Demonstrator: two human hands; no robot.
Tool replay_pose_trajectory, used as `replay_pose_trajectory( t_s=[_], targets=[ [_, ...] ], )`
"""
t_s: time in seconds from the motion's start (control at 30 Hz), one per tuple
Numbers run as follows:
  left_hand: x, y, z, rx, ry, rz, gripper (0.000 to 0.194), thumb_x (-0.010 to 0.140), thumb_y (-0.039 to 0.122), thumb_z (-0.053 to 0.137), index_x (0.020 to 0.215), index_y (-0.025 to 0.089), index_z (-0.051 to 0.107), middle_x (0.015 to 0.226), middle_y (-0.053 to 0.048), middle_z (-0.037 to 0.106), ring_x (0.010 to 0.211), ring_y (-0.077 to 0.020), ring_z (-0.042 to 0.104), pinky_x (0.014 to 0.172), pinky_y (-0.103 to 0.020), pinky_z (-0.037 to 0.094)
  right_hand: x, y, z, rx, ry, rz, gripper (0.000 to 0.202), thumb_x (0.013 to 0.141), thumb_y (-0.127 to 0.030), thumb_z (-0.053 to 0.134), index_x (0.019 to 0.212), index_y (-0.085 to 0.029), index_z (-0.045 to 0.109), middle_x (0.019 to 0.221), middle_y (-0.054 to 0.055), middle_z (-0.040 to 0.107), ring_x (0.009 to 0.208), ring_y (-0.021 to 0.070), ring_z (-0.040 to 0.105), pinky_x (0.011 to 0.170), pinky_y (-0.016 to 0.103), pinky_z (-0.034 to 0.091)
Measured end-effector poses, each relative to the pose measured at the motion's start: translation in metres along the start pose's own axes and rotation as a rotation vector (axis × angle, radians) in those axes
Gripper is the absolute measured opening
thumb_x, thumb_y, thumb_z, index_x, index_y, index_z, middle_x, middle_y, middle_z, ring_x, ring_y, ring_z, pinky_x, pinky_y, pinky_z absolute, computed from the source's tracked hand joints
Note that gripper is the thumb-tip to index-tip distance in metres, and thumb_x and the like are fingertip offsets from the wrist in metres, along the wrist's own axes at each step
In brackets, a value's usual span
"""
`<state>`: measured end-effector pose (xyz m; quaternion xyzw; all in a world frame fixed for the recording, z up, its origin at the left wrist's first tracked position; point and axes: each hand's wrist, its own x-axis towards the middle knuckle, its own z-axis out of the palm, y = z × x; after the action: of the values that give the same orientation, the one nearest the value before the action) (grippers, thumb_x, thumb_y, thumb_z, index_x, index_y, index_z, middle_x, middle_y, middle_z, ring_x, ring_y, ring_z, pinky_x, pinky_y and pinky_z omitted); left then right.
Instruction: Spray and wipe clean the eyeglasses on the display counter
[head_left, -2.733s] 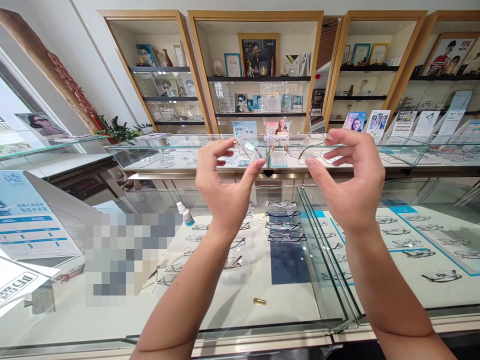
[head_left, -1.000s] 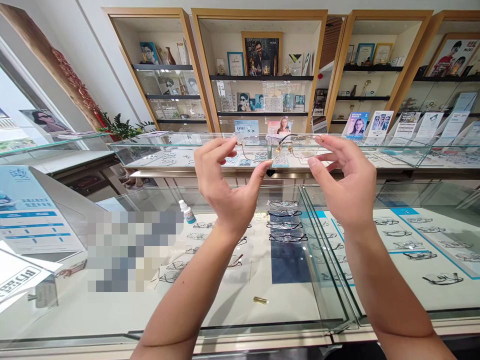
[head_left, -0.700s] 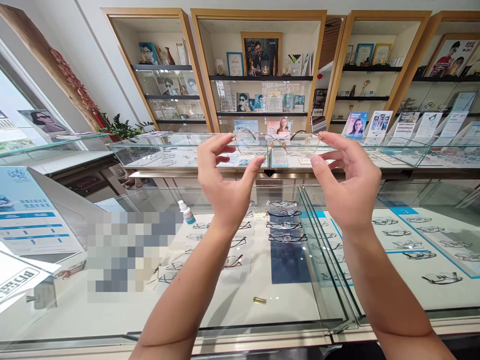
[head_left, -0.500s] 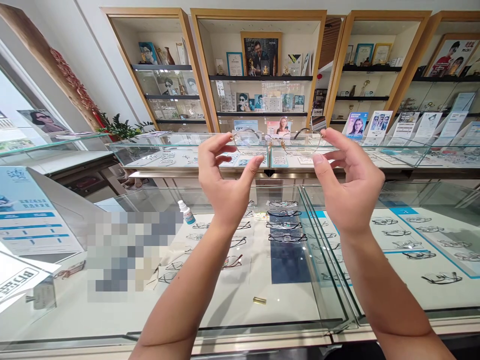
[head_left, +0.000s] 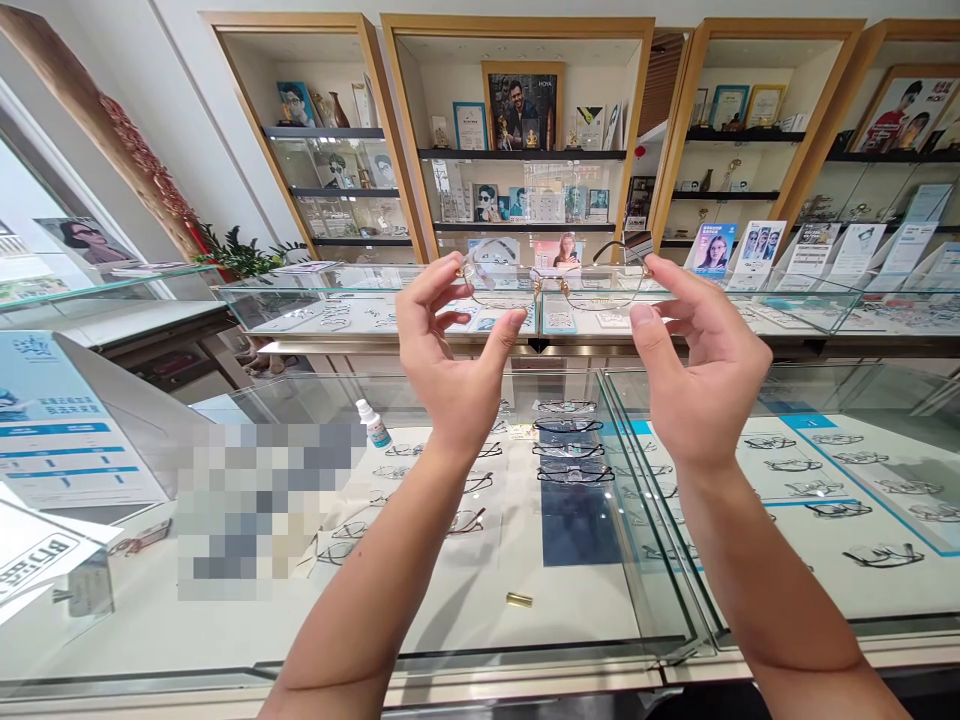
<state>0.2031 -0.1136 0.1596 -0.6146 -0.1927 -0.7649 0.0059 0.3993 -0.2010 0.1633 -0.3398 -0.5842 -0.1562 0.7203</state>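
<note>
A pair of thin-rimmed eyeglasses [head_left: 564,286] with clear lenses is held up in the air above the glass counter. My left hand [head_left: 457,350] grips its left end between bent fingers, with the thumb held apart below the lens. At the other end, the fingers of my right hand [head_left: 697,360] pinch the frame near the hinge, the thumb close under the rim. Dark temple tips show behind the lenses. Below the hands, several dark-framed glasses [head_left: 574,450] are lined up in the display case.
A white spray bottle [head_left: 373,424] stands on the glass counter [head_left: 420,620] left of my forearm. A small gold-coloured piece [head_left: 519,600] lies near the front. To the left are a blue-and-white sign [head_left: 75,430] and a blurred patch. Another glass case [head_left: 360,345] crosses behind, before wooden shelves [head_left: 386,130].
The eyeglasses have tilted slightly: their temples show higher behind the lenses and the lower rims sit a little lower. Both hands keep nearly the same place and grip.
</note>
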Motion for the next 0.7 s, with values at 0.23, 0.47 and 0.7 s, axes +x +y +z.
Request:
replay_pose_trajectory(
  t_s=[0.23, 0.47, 0.7],
  targets=[
    [-0.0009, 0.0036, 0.0007, -0.024, 0.003, -0.012, 0.065, 0.089, 0.058, 0.089, 0.142, 0.031, 0.062, 0.15, -0.011, 0.069, 0.117, -0.0248, 0.073, 0.092, -0.04, 0.061, -0.0025, 0.0079, 0.0027, 0.109, 0.025, 0.018, 0.032, 0.108, -0.039, 0.068, 0.138, -0.034, 0.078, 0.14, 0.008, 0.078, 0.123, 0.0311, 0.079, 0.098, 0.058, 0.071],
    [-0.0016, 0.0038, 0.0014, -0.009, -0.003, -0.016, 0.065, 0.091, 0.058, 0.087, 0.145, 0.031, 0.063, 0.15, -0.011, 0.07, 0.112, -0.023, 0.073, 0.089, -0.039, 0.061, -0.0017, 0.0026, 0.0034, 0.124, 0.051, 0.061, 0.03, 0.107, -0.044, 0.069, 0.134, -0.033, 0.08, 0.133, 0.008, 0.08, 0.112, 0.0295, 0.081, 0.085, 0.052, 0.074],
    [-0.0024, 0.0042, 0.0002, -0.007, -0.024, -0.024, 0.062, 0.092, 0.054, 0.087, 0.146, 0.032, 0.065, 0.151, -0.009, 0.069, 0.113, -0.0234, 0.073, 0.092, -0.039, 0.062, -0.0017, -0.0012, 0.0034, 0.089, 0.06, 0.102, 0.032, 0.106, -0.043, 0.071, 0.134, -0.031, 0.08, 0.132, 0.008, 0.081, 0.105, 0.026, 0.081, 0.084, 0.049, 0.074]
  ],
)
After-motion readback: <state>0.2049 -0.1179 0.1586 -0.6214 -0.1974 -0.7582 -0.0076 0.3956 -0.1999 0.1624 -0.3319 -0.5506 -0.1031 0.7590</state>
